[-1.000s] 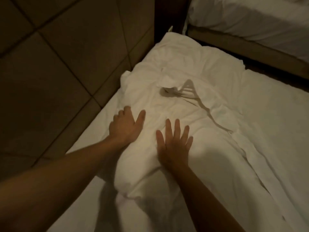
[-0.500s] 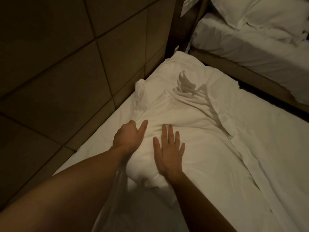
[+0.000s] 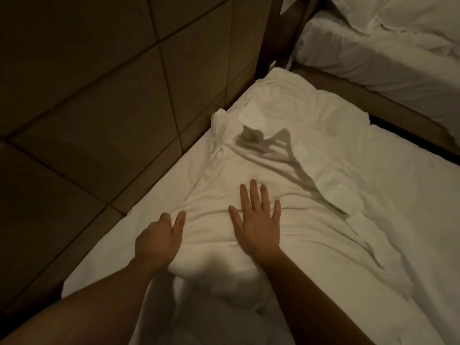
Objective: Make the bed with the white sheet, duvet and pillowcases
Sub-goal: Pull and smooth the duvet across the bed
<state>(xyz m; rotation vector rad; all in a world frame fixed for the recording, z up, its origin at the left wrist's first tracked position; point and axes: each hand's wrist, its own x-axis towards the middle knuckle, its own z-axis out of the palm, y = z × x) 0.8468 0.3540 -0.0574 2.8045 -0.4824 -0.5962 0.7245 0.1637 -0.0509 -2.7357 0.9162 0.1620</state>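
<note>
A white pillow in its case [image 3: 249,175] lies lengthwise along the left side of the bed, on the white sheet [image 3: 410,220]. My right hand [image 3: 256,220] presses flat on top of the pillow with its fingers spread. My left hand [image 3: 159,240] rests against the pillow's left side, thumb up on the fabric, its fingers partly hidden over the edge. Loose crumpled fabric of the pillowcase [image 3: 251,115] bunches at the far end. A fold of white cloth [image 3: 361,220] runs along the pillow's right side.
A padded brown tiled wall panel [image 3: 99,95] borders the bed on the left. A second bed with white bedding [image 3: 385,58] stands at the upper right behind a brown frame edge [image 3: 373,95]. A dark gap separates the two beds.
Both hands have slid a little along the pillow and moved apart; the right hand's fingers have spread wider. The view has tilted, showing more of the second bed.
</note>
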